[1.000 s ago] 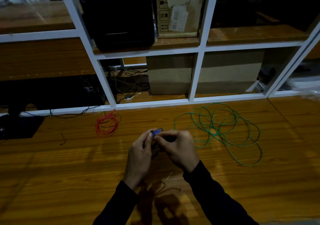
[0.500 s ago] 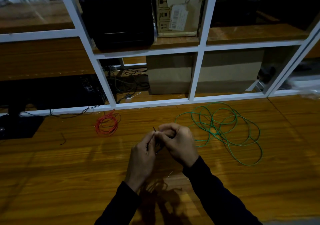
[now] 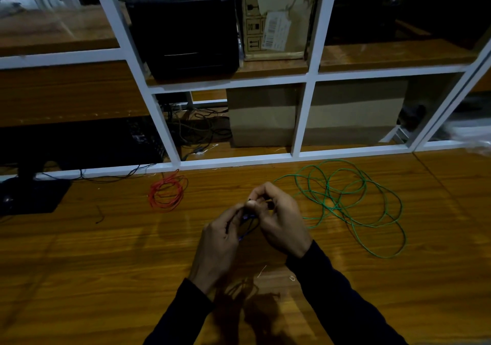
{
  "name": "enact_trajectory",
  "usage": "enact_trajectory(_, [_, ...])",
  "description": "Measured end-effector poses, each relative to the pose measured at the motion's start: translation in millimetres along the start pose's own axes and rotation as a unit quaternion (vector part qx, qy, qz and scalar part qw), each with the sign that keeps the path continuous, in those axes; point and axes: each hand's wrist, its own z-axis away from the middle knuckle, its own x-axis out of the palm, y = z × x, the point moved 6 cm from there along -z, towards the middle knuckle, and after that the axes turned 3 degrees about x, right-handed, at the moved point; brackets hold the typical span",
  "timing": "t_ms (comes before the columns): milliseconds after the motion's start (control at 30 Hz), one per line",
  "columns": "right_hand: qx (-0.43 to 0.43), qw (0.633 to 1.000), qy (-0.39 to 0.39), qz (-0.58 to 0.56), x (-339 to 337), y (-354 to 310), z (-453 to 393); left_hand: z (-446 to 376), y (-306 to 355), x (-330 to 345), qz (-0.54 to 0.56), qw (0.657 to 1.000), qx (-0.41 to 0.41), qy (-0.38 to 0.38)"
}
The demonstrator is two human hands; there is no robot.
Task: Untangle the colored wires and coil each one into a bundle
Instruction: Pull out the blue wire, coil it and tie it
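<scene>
Both hands meet above the middle of the wooden table (image 3: 106,278). My left hand (image 3: 220,243) and my right hand (image 3: 281,217) together hold a small blue wire bundle (image 3: 247,226), mostly hidden between the fingers. My right fingertips pinch one wire end near the top of the bundle. A coiled red wire (image 3: 166,193) lies on the table to the left of the hands. To their right, a green wire (image 3: 348,201) sprawls in several loose, overlapping loops.
A white-framed glass partition (image 3: 300,121) runs along the table's far edge, with boxes, cables and a black case behind it. A black monitor stand (image 3: 32,193) sits at the far left. A short dark wire scrap (image 3: 98,216) lies left of the red coil.
The hands have shifted slightly upward and closer together. The blue loop that stuck out above the fingers a second ago is now tucked down between the hands.
</scene>
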Motion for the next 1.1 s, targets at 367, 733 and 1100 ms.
enact_trajectory(367, [-0.046, 0.993, 0.01, 0.107, -1, -3, 13, 6, -12, 10, 0.049, 0.998, -0.029, -0.036])
enact_trajectory(733, [-0.122, 0.966, -0.069, 0.217, 10, -11, 22, 0, -12, 8, 0.049, 0.997, -0.058, -0.035])
enact_trajectory(1100, [-0.022, 0.998, -0.053, 0.036, -4, -3, 10, 14, -9, 6, 0.026, 0.995, -0.034, -0.09])
